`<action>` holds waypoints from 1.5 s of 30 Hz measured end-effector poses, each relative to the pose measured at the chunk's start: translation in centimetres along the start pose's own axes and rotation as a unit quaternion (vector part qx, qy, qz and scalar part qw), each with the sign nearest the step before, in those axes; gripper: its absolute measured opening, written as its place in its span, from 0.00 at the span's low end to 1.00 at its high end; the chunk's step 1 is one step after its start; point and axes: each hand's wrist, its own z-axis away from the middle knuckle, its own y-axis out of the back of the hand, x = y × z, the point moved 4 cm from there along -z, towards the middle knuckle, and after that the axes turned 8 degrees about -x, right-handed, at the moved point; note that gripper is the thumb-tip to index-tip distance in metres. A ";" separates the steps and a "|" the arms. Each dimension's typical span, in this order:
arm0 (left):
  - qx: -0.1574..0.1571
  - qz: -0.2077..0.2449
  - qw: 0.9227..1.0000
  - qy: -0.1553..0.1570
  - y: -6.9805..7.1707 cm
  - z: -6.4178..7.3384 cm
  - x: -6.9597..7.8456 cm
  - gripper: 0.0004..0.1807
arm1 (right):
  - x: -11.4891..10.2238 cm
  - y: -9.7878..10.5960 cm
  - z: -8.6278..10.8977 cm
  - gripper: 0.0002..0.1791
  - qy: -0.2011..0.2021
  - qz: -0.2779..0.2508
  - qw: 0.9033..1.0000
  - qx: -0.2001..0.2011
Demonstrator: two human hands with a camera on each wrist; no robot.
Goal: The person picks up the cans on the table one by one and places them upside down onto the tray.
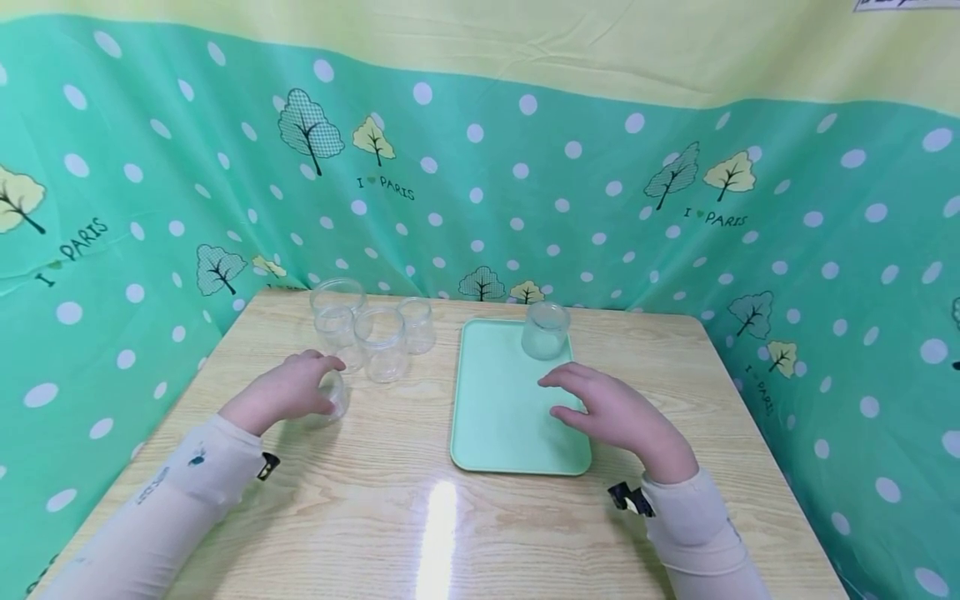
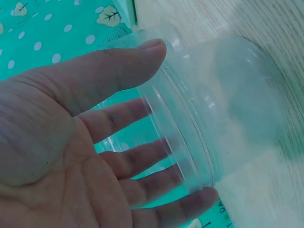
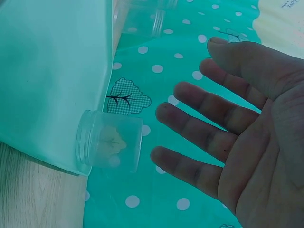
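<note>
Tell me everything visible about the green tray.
The green tray is rectangular, with rounded corners and a low rim, apparently plastic. It lies flat on the wooden table, long sides running front to back. One clear jar stands at its far right corner; the right hand hovers over its right edge.

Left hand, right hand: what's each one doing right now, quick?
Left hand: holding a clear cylindrical plastic-looking jar by its rim.
Right hand: open, holding nothing, near a pale green rectangular tray.

Nearest jar (image 1: 336,396) — part-hidden (behind fingers (image 1: 324,365))
</note>
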 end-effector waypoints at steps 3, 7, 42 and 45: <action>0.007 0.004 1.000 -0.003 -0.1 -0.1 0.0 0.38 | 0.2 0.1 0.0 0.23 0.001 -0.003 1.000 0.002; 0.022 0.012 1.000 -0.003 -0.2 0.0 -0.2 0.38 | 0.3 0.2 0.1 0.22 -0.004 -0.005 1.000 0.004; 0.093 0.103 0.985 -0.100 1.0 1.2 6.4 0.38 | 1.0 0.8 0.4 0.22 -0.012 -0.022 0.999 0.025; 0.104 0.114 0.983 -0.103 1.0 1.3 6.8 0.38 | 0.9 0.9 0.5 0.22 -0.010 -0.018 0.999 0.030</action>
